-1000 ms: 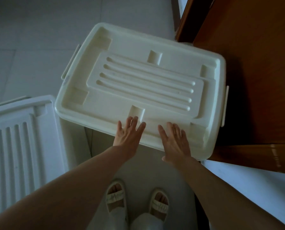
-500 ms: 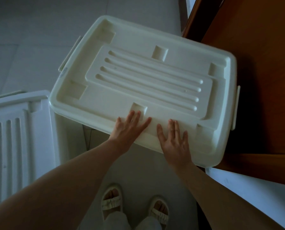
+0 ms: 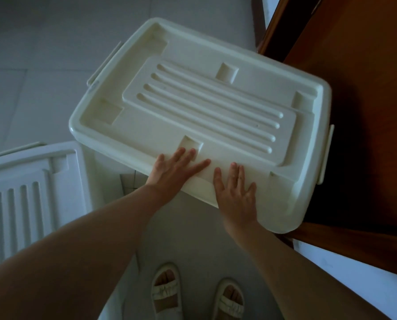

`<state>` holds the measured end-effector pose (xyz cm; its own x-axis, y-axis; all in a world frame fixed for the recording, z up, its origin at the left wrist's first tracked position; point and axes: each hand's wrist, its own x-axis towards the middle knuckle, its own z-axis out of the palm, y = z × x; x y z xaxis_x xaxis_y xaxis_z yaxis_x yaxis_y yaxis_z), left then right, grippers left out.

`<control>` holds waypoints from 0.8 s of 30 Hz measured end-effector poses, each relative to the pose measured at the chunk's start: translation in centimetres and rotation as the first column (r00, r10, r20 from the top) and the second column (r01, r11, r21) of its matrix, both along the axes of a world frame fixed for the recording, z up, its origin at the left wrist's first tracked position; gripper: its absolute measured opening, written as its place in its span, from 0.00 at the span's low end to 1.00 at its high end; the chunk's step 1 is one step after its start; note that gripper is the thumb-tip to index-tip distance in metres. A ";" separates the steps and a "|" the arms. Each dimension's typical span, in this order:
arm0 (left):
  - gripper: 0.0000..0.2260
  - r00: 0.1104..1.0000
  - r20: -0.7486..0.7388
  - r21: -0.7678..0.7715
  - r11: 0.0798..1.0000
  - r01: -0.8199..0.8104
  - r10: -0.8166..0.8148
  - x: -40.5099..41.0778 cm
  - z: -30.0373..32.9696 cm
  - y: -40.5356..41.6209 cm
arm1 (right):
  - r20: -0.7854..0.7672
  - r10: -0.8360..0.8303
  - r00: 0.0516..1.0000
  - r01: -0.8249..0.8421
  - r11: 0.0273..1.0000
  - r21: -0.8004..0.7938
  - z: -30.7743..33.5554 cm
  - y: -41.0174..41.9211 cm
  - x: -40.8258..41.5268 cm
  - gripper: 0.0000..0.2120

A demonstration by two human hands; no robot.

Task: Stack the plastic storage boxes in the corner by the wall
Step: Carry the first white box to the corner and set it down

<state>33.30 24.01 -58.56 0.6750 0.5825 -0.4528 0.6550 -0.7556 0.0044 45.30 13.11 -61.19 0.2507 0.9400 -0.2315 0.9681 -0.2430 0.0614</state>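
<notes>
A large cream plastic storage box (image 3: 206,107) with a ribbed lid fills the middle of the head view, turned at an angle, its right end beside a brown wooden panel. My left hand (image 3: 174,169) lies flat on the near edge of the lid, fingers straight. My right hand (image 3: 236,192) presses flat on the same edge just to the right. A second white storage box (image 3: 29,199) with a ribbed lid stands lower at the left.
The brown wooden furniture (image 3: 363,112) rises along the right side. Grey floor tiles (image 3: 42,65) spread out at the back left. My feet in pale sandals (image 3: 197,299) stand below the box. A pale surface (image 3: 354,282) lies at the lower right.
Both hands have slid further onto the lid, and the cream box has shifted away from me toward the wooden panel at the right.
</notes>
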 end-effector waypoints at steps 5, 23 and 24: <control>0.31 0.999 -0.015 0.018 0.999 0.036 -0.036 -2.0 -0.6 3.0 | 0.026 -0.073 0.997 0.076 0.989 -0.127 0.2 2.6 -2.6 0.23; 0.33 0.999 -0.040 0.053 0.998 0.027 -0.025 -6.5 -1.7 8.1 | 0.027 -0.031 0.999 0.034 0.994 -0.104 -0.5 7.1 -7.1 0.41; 0.34 0.999 -0.051 0.034 0.999 -0.007 0.009 -6.2 -1.3 7.8 | -0.015 -0.020 1.000 0.018 0.993 -0.118 -0.3 7.0 -7.0 0.43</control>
<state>27.12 31.83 -59.88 0.6466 0.6033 -0.4667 0.6598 -0.7495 -0.0548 38.32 20.06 -61.51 0.2634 0.9012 -0.3441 0.9645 -0.2533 0.0750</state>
